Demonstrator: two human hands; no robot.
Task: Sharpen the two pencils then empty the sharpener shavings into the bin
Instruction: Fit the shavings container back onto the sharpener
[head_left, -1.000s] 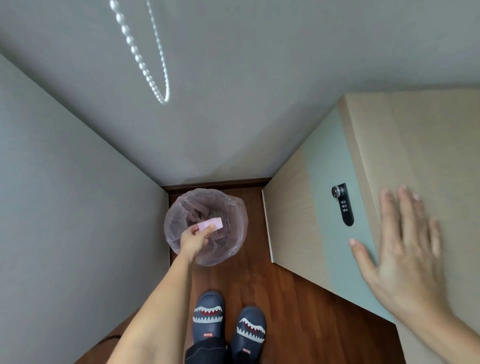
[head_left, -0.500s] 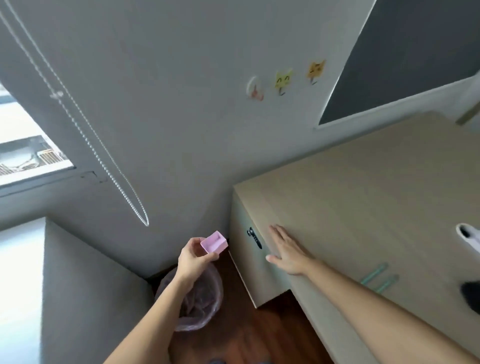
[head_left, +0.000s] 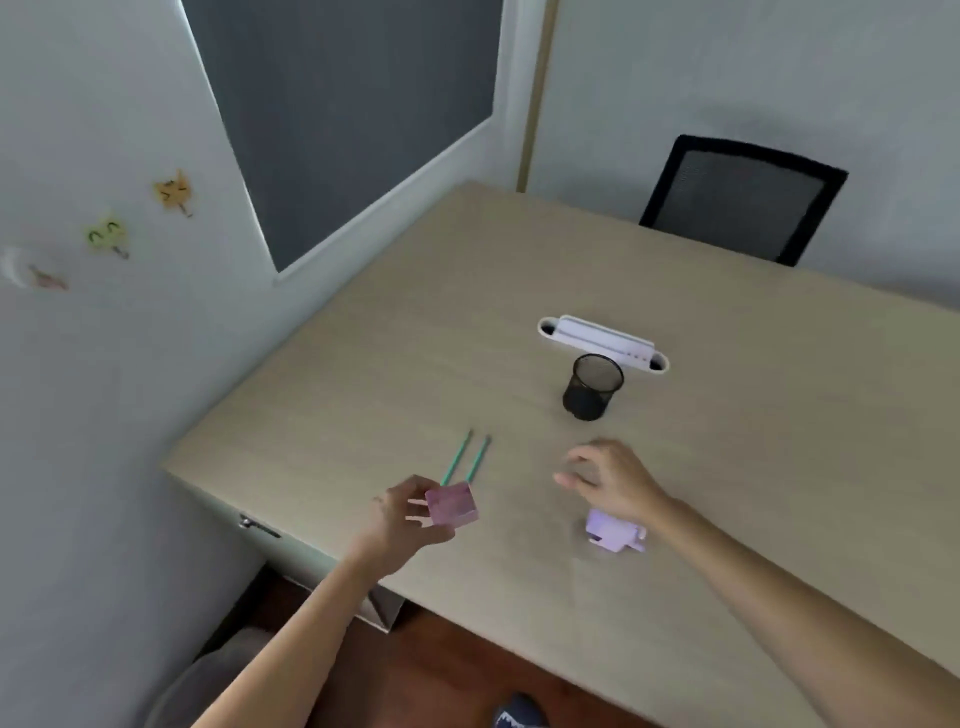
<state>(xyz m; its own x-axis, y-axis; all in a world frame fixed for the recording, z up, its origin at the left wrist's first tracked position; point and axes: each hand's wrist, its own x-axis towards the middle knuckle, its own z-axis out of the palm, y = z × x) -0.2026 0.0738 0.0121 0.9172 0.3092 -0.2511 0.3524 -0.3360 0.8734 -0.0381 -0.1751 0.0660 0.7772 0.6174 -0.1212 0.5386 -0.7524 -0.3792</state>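
The pink shavings tray (head_left: 451, 505) is held in the left hand (head_left: 402, 519), pinched between thumb and fingers just above the near left part of the surface (head_left: 753, 467). The right hand (head_left: 610, 480) hovers with its fingers loosely spread and nothing grasped, directly over the lilac sharpener body (head_left: 615, 535), which stands on the surface at lower centre-right. The two green pencils (head_left: 466, 457) lie side by side just beyond the tray, pointing toward the upper part of the frame. A black mesh cup (head_left: 592, 387) and a white holder (head_left: 602, 340) stand further up, well apart from the hands. The bin is not in view.

The step in hand is judged to be the refitting of the tray into the sharpener body. For this to be done well, the body should be steadied by the right hand before the tray is brought across. The tray's open side should be matched to the slot and slid in squarely. The pencils should be passed clear of, so that they are not rolled. The frame is blurred, and the slot itself cannot be made out.
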